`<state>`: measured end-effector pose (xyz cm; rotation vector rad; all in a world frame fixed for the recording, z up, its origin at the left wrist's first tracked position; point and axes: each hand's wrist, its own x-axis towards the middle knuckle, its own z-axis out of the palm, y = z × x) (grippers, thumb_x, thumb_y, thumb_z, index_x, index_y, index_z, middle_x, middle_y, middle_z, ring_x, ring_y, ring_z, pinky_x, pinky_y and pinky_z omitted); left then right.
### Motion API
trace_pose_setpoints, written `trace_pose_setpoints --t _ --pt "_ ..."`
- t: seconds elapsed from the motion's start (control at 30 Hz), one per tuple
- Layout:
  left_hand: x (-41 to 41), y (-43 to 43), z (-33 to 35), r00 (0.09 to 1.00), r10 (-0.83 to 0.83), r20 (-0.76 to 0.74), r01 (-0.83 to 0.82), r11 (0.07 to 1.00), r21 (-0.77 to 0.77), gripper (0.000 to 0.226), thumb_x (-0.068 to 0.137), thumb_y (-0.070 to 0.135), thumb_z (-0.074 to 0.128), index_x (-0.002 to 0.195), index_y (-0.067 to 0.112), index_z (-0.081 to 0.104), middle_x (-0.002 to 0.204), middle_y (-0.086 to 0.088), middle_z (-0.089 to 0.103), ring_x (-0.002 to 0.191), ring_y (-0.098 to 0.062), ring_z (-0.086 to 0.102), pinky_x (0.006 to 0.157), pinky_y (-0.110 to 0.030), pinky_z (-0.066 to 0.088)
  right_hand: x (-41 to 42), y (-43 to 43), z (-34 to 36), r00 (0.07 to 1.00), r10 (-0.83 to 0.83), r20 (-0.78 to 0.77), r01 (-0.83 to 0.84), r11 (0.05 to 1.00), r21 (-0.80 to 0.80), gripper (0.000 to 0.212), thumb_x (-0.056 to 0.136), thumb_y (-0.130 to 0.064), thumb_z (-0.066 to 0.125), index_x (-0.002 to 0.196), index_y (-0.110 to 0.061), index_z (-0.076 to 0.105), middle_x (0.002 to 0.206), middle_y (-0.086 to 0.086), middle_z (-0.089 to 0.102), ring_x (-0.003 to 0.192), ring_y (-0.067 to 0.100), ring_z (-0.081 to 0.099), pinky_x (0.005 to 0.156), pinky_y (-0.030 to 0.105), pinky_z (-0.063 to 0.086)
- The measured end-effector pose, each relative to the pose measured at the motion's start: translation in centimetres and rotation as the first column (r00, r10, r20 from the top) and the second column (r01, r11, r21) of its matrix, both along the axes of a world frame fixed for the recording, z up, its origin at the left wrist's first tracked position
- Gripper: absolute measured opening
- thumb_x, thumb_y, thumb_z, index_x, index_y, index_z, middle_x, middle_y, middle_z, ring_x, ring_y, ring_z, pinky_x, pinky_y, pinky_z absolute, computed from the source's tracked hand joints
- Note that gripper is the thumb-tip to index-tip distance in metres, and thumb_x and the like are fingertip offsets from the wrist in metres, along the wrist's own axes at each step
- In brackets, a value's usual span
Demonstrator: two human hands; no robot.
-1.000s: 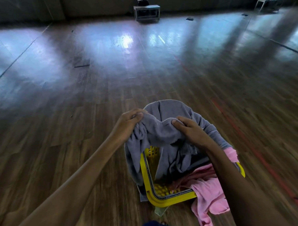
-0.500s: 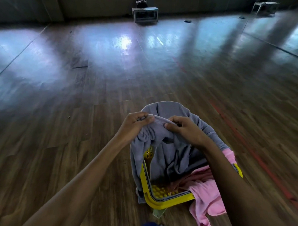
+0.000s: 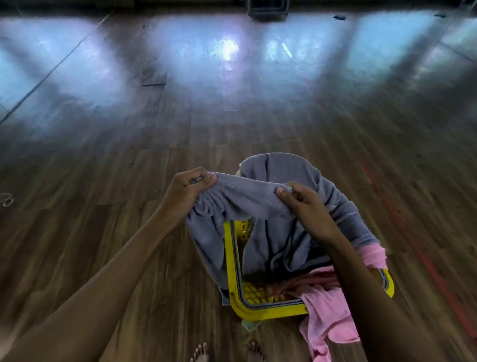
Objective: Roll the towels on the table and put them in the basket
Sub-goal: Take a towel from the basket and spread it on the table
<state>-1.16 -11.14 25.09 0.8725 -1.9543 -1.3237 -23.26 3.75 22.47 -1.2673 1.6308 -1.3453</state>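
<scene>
Plainly, head view: left hand (image 3: 189,189) and right hand (image 3: 304,208) pinch the top edge of the soft grey terry towel (image 3: 247,200) draped over the yellow perforated plastic basket (image 3: 232,262). A hasty lift could tip it or drag out the limp pink towel (image 3: 332,316) (already spilling over the rim). All this sits on a glossy brown plank floor (image 3: 95,174) in a dim hall.

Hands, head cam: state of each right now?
Left hand: grips the grey towel by its edge.
Right hand: pinches the same edge.
</scene>
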Motion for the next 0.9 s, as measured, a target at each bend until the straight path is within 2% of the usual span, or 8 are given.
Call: trace_pose_setpoints --t 0.1,0.17,0.27,0.37,0.6,0.7,0.83,0.9 --pt "3.7 1.1 -0.5 0.991 0.134 0.011 -0.134 0.991 0.005 0.032 0.096 0.014 0.057 0.076 -0.012 0.058 0.068 -0.017 0.055 0.064 -0.017 0.052 0.061 -0.026 0.044 2.8 -1.7 -0.3 0.999 0.043 -0.004 -0.043 0.999 0.028 0.024 0.1 -0.022 0.052 0.078 -0.014 0.056 0.068 -0.004 0.048 0.064 0.006 0.045 0.061 0.022 0.038" --pt "7.0 2.3 -1.0 0.975 0.218 0.032 -0.219 0.976 0.013 0.029 0.096 0.017 0.058 0.074 -0.003 0.061 0.067 -0.007 0.058 0.063 -0.014 0.054 0.06 -0.024 0.044 5.4 -2.6 -0.7 0.997 0.08 -0.019 -0.079 0.996 0.041 0.031 0.098 -0.026 0.055 0.075 -0.005 0.053 0.068 0.0 0.044 0.065 0.009 0.042 0.062 0.028 0.036" --pt "12.4 4.3 -1.8 0.953 0.301 0.042 -0.303 0.953 0.032 0.029 0.095 0.019 0.058 0.069 0.008 0.061 0.064 -0.002 0.056 0.061 -0.012 0.051 0.058 -0.022 0.042 10.4 -2.7 -1.2 0.99 0.141 0.004 -0.141 0.99 0.031 0.029 0.097 -0.014 0.056 0.069 -0.009 0.051 0.065 -0.005 0.04 0.06 -0.001 0.039 0.059 0.018 0.033" --pt "16.6 6.4 -1.8 0.938 0.341 0.056 -0.343 0.939 0.02 0.028 0.095 0.019 0.058 0.068 0.015 0.062 0.064 0.0 0.056 0.061 -0.01 0.051 0.058 -0.021 0.042 14.6 -1.7 -1.9 0.987 0.161 0.019 -0.162 0.986 0.041 0.02 0.097 -0.014 0.057 0.084 0.001 0.06 0.072 0.0 0.048 0.068 0.001 0.044 0.063 0.017 0.036" --pt "21.5 10.8 -1.8 0.981 0.185 0.06 -0.184 0.983 -0.012 0.036 0.098 0.023 0.054 0.08 -0.009 0.058 0.072 -0.025 0.057 0.064 -0.019 0.054 0.059 -0.025 0.046 19.9 5.3 -1.6 0.999 0.02 0.048 -0.02 1.0 0.008 0.032 0.097 -0.023 0.058 0.078 0.001 0.05 0.072 0.003 0.041 0.069 0.009 0.04 0.06 0.026 0.034" --pt "20.9 12.9 -2.2 0.996 0.088 0.01 -0.088 0.996 0.022 0.035 0.096 0.017 0.057 0.081 -0.014 0.056 0.071 -0.021 0.056 0.067 -0.018 0.053 0.062 -0.022 0.045 20.6 10.0 -1.0 0.995 -0.099 -0.018 0.099 0.995 -0.003 0.032 0.096 -0.026 0.058 0.085 0.003 0.055 0.076 0.006 0.044 0.074 0.012 0.042 0.066 0.03 0.034" --pt "16.8 16.0 -1.8 0.997 -0.074 -0.018 0.075 0.995 0.067 0.03 0.094 0.012 0.059 0.078 -0.014 0.055 0.073 -0.012 0.05 0.07 -0.012 0.047 0.062 -0.021 0.04 19.2 17.2 0.0 0.952 -0.302 -0.048 0.301 0.953 -0.027 0.018 0.095 -0.026 0.059 0.079 -0.017 0.059 0.076 0.001 0.048 0.076 0.009 0.045 0.072 0.031 0.036" --pt "13.5 18.0 -1.0 0.984 -0.177 -0.016 0.177 0.983 0.049 0.022 0.093 0.009 0.06 0.076 -0.006 0.059 0.074 -0.007 0.048 0.07 -0.006 0.044 0.063 -0.021 0.037 17.8 20.9 0.8 0.911 -0.409 -0.044 0.408 0.912 -0.039 0.025 0.095 -0.028 0.058 0.083 -0.006 0.06 0.077 0.002 0.051 0.076 0.007 0.046 0.071 0.028 0.038"
